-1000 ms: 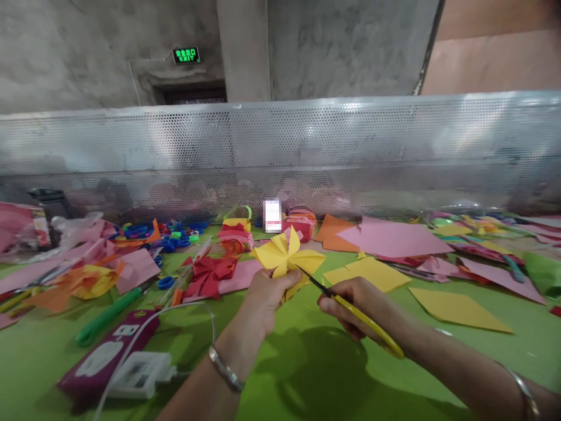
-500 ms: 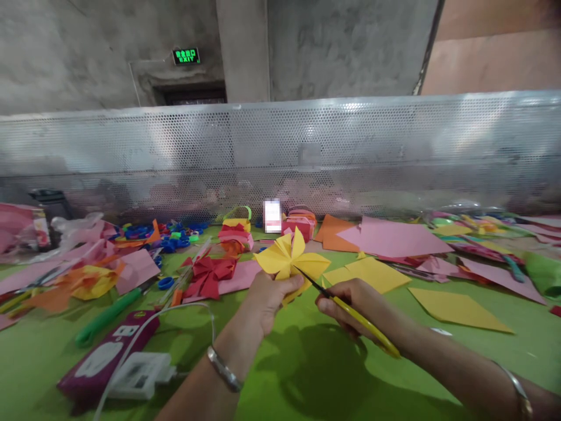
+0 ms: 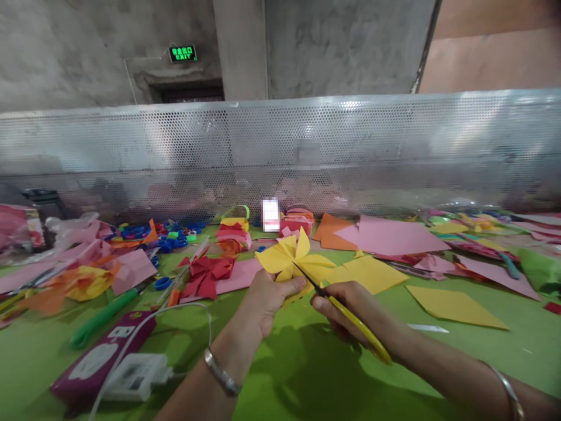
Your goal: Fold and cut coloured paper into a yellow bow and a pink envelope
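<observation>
My left hand point(image 3: 267, 298) is closed around the base of a folded yellow paper flower point(image 3: 293, 260), held up over the green table point(image 3: 298, 374). My right hand point(image 3: 350, 307) grips yellow-handled scissors point(image 3: 346, 313); the dark blades point up-left into the flower's middle. Both wrists wear a metal bangle.
A purple power strip point(image 3: 103, 356) with a white plug and cable lies at the near left, a green marker point(image 3: 103, 318) beyond it. A red paper bow point(image 3: 205, 275), yellow sheets point(image 3: 456, 307), pink sheets point(image 3: 394, 237), small paper baskets point(image 3: 234, 231) and blue rings point(image 3: 169, 242) lie about. A perforated metal screen point(image 3: 350, 152) backs the table.
The flower and both hands have shifted slightly right and up in view. The scissor tips have gone further into the flower's centre.
</observation>
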`<act>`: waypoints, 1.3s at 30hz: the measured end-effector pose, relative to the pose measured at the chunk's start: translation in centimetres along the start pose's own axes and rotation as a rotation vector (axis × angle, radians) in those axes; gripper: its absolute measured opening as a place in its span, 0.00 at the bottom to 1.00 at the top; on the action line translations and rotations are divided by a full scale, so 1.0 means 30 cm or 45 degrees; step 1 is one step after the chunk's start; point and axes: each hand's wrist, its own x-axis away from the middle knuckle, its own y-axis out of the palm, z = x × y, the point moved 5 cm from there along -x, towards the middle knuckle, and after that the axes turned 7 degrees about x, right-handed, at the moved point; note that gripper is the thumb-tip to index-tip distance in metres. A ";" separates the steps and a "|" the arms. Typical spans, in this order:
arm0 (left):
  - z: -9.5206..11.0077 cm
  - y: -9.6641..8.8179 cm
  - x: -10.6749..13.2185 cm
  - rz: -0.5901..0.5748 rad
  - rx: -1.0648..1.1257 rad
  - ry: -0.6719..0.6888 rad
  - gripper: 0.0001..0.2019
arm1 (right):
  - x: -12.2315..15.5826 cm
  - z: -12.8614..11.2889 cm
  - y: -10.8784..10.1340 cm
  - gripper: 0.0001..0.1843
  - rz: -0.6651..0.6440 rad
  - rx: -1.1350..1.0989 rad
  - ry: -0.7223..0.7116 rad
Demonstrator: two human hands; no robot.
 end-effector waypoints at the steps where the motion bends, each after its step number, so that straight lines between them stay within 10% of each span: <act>1: -0.002 -0.001 -0.001 0.001 0.003 0.003 0.16 | 0.001 0.000 0.002 0.24 -0.001 -0.011 0.006; 31: 0.002 0.002 0.001 0.018 0.023 -0.043 0.15 | -0.007 0.010 0.002 0.20 -0.036 0.016 0.058; 39: 0.075 -0.076 -0.020 0.243 0.108 -0.062 0.07 | 0.006 0.010 -0.109 0.22 -0.463 0.153 -0.143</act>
